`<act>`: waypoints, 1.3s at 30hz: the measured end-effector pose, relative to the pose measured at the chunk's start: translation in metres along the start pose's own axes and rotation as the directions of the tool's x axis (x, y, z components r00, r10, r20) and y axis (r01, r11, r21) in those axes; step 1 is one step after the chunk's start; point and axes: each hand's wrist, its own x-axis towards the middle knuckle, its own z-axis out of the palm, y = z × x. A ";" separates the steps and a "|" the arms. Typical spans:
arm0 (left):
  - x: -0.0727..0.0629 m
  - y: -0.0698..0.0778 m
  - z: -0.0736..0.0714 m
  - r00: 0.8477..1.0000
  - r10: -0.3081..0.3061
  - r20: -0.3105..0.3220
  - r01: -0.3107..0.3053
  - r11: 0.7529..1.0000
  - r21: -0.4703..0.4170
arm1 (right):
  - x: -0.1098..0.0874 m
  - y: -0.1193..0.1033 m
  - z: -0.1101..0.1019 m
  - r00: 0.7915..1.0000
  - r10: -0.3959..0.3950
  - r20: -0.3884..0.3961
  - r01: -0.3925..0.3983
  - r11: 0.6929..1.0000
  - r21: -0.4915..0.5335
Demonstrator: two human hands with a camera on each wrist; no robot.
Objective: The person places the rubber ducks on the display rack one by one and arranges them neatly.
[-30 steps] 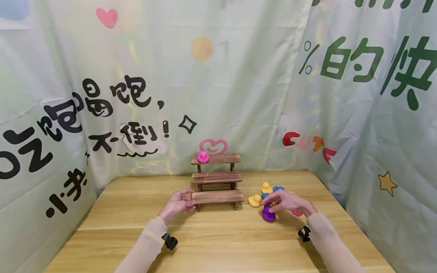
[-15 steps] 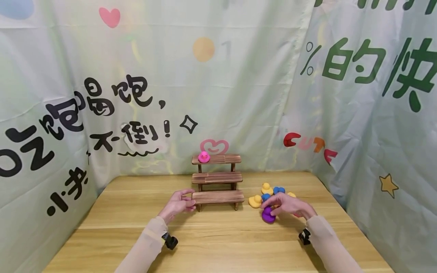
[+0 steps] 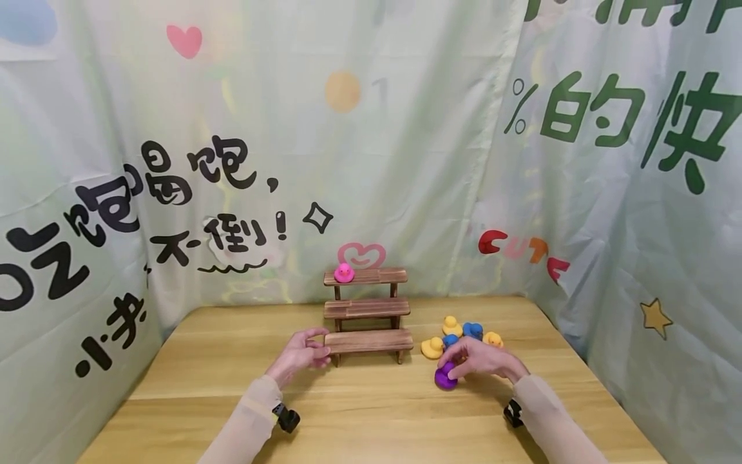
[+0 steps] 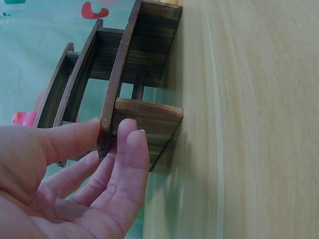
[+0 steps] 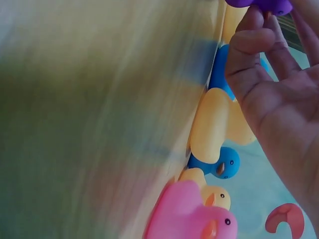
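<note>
A three-step wooden display stand [image 3: 371, 340] stands at the middle back of the table. My left hand [image 3: 300, 352] holds the left end of its lowest step, thumb on one face of the board and fingertips [image 4: 135, 142] on the other. On the top step, at the left, sits a pink rubber duck [image 3: 344, 274]. To the right of the stand my right hand [image 3: 481, 357] pinches a purple rubber duck [image 3: 445, 378] between thumb and fingers, low over the table. Only part of the purple duck [image 5: 279, 6] shows in the right wrist view.
Behind the right hand is a cluster of rubber ducks: a yellow duck [image 3: 431, 348] nearest the stand, a blue duck [image 3: 473, 330], several others and a pink duck [image 5: 184, 214]. Printed cloth [image 3: 429, 161] walls the table at the back and sides.
The right hand has closed its fingers on the purple duck and shifted it slightly left and toward me. The left hand keeps its hold on the stand.
</note>
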 end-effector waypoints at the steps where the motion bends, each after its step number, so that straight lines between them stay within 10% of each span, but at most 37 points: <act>1: 0.000 0.000 0.000 1.000 0.000 -0.002 0.000 1.000 -0.001 | 0.001 0.000 0.001 1.000 -0.003 0.001 0.003 1.000 -0.002; 39: 0.001 0.001 0.000 0.999 -0.033 -0.001 0.033 0.999 -0.021 | 0.004 -0.005 0.003 0.998 0.024 -0.053 -0.023 1.000 0.005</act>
